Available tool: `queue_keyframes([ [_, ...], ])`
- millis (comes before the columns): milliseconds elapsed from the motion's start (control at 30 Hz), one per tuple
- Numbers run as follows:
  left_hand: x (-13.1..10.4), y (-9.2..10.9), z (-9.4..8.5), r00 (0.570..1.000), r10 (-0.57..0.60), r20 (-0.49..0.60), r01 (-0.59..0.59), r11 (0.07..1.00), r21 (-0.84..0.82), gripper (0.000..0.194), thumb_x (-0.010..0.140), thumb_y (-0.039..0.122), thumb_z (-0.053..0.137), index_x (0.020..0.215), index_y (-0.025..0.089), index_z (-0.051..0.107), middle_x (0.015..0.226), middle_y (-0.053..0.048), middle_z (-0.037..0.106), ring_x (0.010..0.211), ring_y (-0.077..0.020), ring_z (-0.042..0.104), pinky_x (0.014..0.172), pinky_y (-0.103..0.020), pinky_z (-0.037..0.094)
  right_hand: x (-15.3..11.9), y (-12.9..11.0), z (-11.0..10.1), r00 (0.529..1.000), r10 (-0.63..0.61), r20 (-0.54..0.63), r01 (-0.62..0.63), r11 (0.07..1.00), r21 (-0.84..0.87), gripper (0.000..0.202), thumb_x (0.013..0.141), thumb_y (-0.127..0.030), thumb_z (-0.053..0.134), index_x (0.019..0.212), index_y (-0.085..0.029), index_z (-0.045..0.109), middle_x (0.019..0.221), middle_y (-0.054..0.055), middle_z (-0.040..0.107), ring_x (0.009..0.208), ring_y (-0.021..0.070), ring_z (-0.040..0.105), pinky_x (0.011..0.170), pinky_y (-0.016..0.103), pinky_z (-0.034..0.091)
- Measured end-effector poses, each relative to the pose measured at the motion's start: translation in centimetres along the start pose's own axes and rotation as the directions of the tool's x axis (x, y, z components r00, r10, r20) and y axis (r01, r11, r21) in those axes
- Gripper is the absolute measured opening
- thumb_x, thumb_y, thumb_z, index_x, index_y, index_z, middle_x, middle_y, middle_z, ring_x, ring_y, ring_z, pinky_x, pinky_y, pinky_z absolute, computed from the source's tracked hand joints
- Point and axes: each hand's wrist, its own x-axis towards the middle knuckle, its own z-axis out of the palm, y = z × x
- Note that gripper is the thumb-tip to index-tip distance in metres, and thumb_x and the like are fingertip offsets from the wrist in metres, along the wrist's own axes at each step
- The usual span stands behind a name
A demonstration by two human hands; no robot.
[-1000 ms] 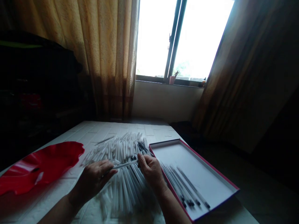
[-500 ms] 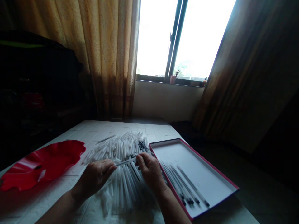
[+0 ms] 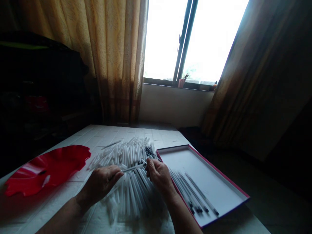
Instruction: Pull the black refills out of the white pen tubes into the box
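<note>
A slim translucent pen (image 3: 134, 168) spans the gap between my two hands, above a heap of similar tubes. My left hand (image 3: 103, 180) pinches its left end between thumb and fingers. At the other end, the fingertips of my right hand (image 3: 159, 174) are closed on it; they hide that tip. Under and behind the hands lie many clear pen barrels (image 3: 131, 195), loosely fanned out. A small bunch of thin dark pieces (image 3: 149, 151) lies at the heap's right side. Several dark-ended pens (image 3: 192, 191) rest inside a shallow white box (image 3: 195, 159) with a red edge, right of my right hand.
A red wavy-rimmed dish (image 3: 60, 156) sits on the left of the white brick-patterned table (image 3: 97, 136). One separate thin stick (image 3: 110, 144) lies behind the heap. Beyond the table are curtains (image 3: 117, 65) and a window with a small cup (image 3: 181, 83) on its sill.
My right hand has shifted slightly to the right along with its end of the pen. My left hand keeps its pinch. The whole view has moved a little.
</note>
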Motion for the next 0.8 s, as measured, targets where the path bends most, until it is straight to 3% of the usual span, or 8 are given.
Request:
queue_keyframes([
  [100,0.2,0.2,-0.2,1.0,0.006,0.006,-0.006,1.0,0.004,0.047,0.106,0.044,0.035,0.069,0.021,0.055,0.061,0.004,0.056,0.054,-0.0119,0.06,0.054,-0.02,0.043,-0.2,-0.7,-0.1,1.0,-0.023,-0.003,0.023,0.999,-0.027,0.049,0.091,-0.058,0.049,0.058,-0.022,0.055,0.049,0.0,0.06,0.042,0.0123,0.052,0.042,0.021,0.037],
  [433,0.4,0.4,-0.5,1.0,0.018,-0.007,-0.018,1.0,0.007,0.045,0.106,0.043,0.037,0.07,0.021,0.054,0.06,0.005,0.057,0.053,-0.0109,0.061,0.053,-0.019,0.042,-0.5,-1.3,-0.2,0.995,-0.091,0.045,0.093,0.994,-0.059,0.023,0.089,-0.035,0.049,0.079,-0.021,0.065,0.067,0.004,0.072,0.056,0.0158,0.063,0.055,0.024,0.047],
  [567,0.3,0.2,-0.3,0.999,0.021,-0.026,-0.021,1.0,0.005,0.044,0.105,0.042,0.037,0.07,0.021,0.054,0.06,0.005,0.056,0.052,-0.0108,0.061,0.053,-0.02,0.04,-0.4,-0.9,-0.1,0.994,-0.102,0.029,0.104,0.992,-0.07,0.024,0.09,-0.036,0.049,0.083,-0.021,0.066,0.072,0.003,0.073,0.059,0.0157,0.064,0.057,0.024,0.047],
  [800,0.3,0.1,-0.2,0.999,0.025,-0.03,-0.026,1.0,-0.002,0.044,0.105,0.043,0.039,0.069,0.021,0.054,0.06,0.005,0.056,0.051,-0.0109,0.06,0.051,-0.02,0.039,-0.2,-0.4,-0.3,0.994,-0.076,-0.083,0.064,0.989,-0.136,0.035,0.089,-0.046,0.054,0.065,-0.022,0.062,0.053,0.0,0.061,0.052,0.0148,0.057,0.051,0.023,0.04],
])
